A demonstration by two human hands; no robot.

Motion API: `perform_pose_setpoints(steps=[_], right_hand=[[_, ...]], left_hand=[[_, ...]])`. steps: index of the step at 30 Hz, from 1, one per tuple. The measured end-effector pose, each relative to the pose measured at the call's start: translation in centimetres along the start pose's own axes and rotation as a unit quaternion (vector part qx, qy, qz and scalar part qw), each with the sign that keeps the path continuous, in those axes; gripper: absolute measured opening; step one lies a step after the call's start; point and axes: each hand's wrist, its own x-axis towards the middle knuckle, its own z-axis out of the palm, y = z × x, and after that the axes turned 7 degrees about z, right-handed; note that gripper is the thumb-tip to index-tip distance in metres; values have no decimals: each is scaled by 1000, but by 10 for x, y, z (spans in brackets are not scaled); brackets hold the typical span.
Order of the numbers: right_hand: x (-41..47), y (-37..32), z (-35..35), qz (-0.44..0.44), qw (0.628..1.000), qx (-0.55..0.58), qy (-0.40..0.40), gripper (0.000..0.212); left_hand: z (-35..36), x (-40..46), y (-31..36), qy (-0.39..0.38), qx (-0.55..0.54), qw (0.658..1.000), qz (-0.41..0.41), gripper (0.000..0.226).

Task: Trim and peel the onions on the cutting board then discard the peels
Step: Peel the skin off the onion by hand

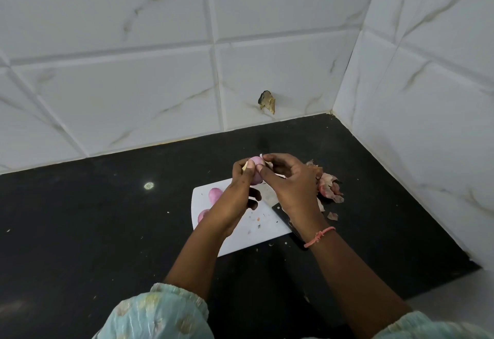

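Onion (pixel 255 169) between both hands' fingers (pixel 260 171)

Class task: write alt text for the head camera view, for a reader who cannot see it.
Two hands, left and right, peel a pink onion above a white cutting board on a black counter. Two more onions and a knife lie on the board, peels piled beside it.

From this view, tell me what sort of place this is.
Most likely a home kitchen corner: a black stone countertop meets white marble-look wall tiles, and a white cutting board holds pink onions beside a knife.
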Motion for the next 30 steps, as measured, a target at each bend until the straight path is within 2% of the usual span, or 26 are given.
perform_pose_setpoints(steps=[3, 7, 10, 12, 15, 19, 24, 30], right_hand=[[0, -1, -1, -22, 1000, -10, 16, 18], [2, -1, -3, -43, 999, 6, 22, 20], [6, 3, -4, -24, 999, 32, 23, 15], [7, 4, -3, -2, 999, 44, 27, 10], [7, 2, -2, -12, 999, 26, 21, 13], [8, 1, -5, -13, 999, 27, 21, 13], [7, 0, -7, -39, 999, 33, 10, 14], [4, 0, -6, -83, 996, 32, 12, 15]], left_hand=[[0, 0, -1, -5, 8, 1000, 17, 34], [-3, -1, 3, -19, -47, 998, 29, 29], [-5, -1, 6, -24, -64, 997, 29, 24], [-5, -3, 9, -29, -73, 996, 29, 27], [-8, -4, 10, -41, -87, 995, 32, 44], [-11, -3, 7, -44, -118, 992, 18, 43], [-11, -2, 12, -40, -218, 975, -10, 37], [-8, -2, 12, -20, -237, 971, -28, 40]])
